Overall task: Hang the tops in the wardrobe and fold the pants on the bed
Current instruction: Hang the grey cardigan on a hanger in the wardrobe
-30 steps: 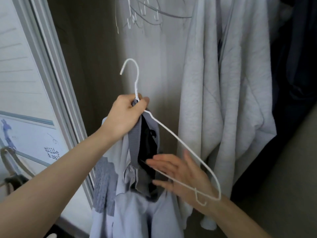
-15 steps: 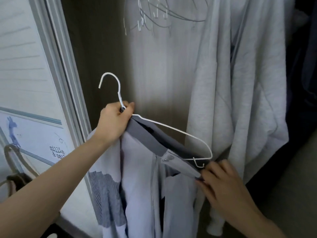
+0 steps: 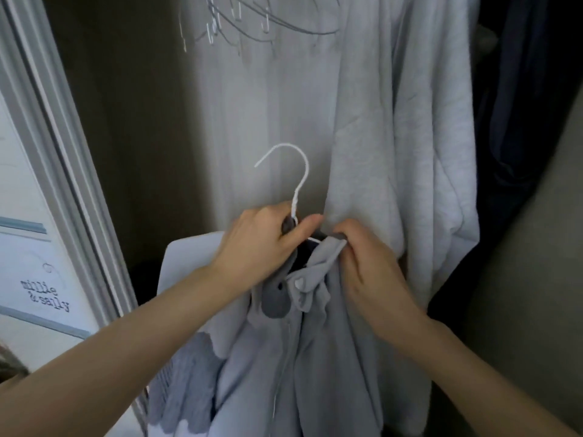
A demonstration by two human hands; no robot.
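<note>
A white wire hanger (image 3: 296,178) points its hook up in front of the wardrobe. My left hand (image 3: 262,247) grips the hanger's neck together with the dark grey collar of a light blue zip top (image 3: 303,342). The top hangs down from the hanger, its collar flaps and a snap button showing below my hands. My right hand (image 3: 369,269) pinches the top's collar fabric just right of the neck. The hanger's shoulders are hidden inside the top.
A light grey sweatshirt (image 3: 394,137) hangs in the wardrobe behind my hands. Several empty wire hangers (image 3: 246,23) hang above. Dark clothes (image 3: 520,105) fill the right side. The white sliding door frame (image 3: 63,152) stands at the left.
The top's right shoulder has gone over the hanger arm. My right hand moved up from the hanger's end to the collar. The hanger now stands upright, further right.
</note>
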